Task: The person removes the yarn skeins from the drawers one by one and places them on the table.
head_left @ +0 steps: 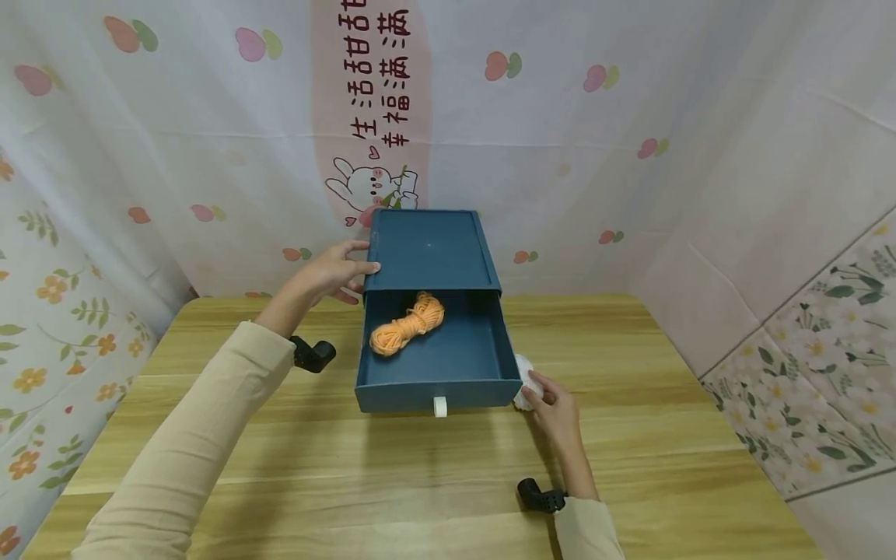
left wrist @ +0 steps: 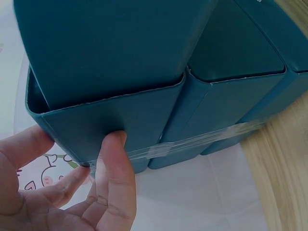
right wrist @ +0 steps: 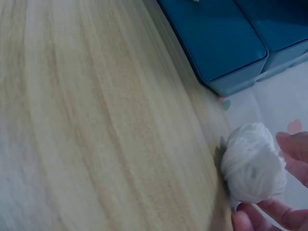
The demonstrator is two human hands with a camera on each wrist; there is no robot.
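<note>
A dark blue drawer unit (head_left: 430,253) stands at the back of the table, its top drawer (head_left: 483,334) pulled out. Inside that drawer, towards the left, lies an orange yarn skein (head_left: 409,325). My left hand (head_left: 332,274) touches the unit's upper left side with spread fingers; in the left wrist view, fingertips (left wrist: 115,139) rest against the top tier's casing. Low at the drawer's right side, my right hand (head_left: 556,408) holds a white yarn ball (right wrist: 252,163) between thumb and fingers. The drawer front partly hides the ball in the head view.
The unit has stacked tiers, with clear tape (left wrist: 166,148) across their side. A white pull tab (head_left: 439,407) sticks out of the drawer front. Patterned curtain (head_left: 560,155) hangs behind the wooden table (head_left: 420,498).
</note>
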